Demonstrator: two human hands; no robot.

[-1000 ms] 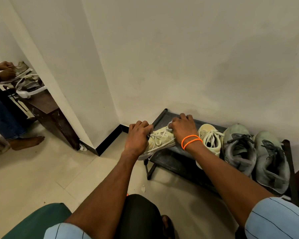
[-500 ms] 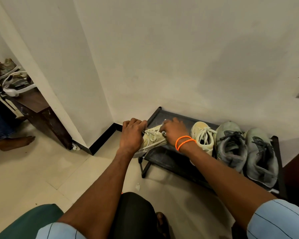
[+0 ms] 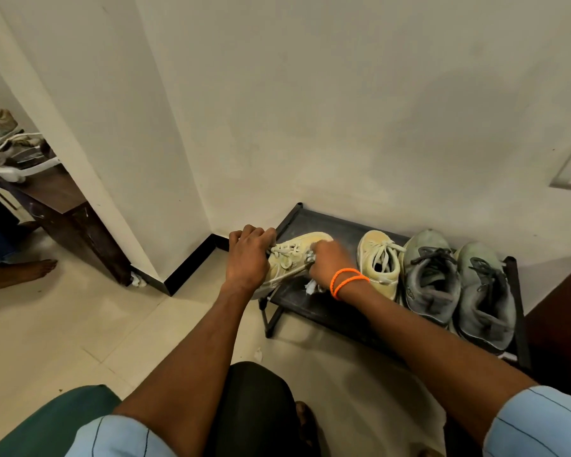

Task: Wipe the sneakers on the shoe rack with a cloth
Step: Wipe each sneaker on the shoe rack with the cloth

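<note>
The right hand (image 3: 330, 263), gripping the cloth (image 3: 310, 285), is sliding back along the cream sneaker's (image 3: 297, 255) near side; the left hand (image 3: 248, 255) is still clasping it, so wiping continues.

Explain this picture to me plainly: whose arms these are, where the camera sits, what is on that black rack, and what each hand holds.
No machine here: a person wears a camera on the head, looking down at their own arms. The black shoe rack stands against the wall. On it sit a cream sneaker and two grey sneakers. The left hand grips another cream sneaker, tilted at the rack's left end. The right hand, with orange bands at the wrist, holds a white cloth against that sneaker's side.
</note>
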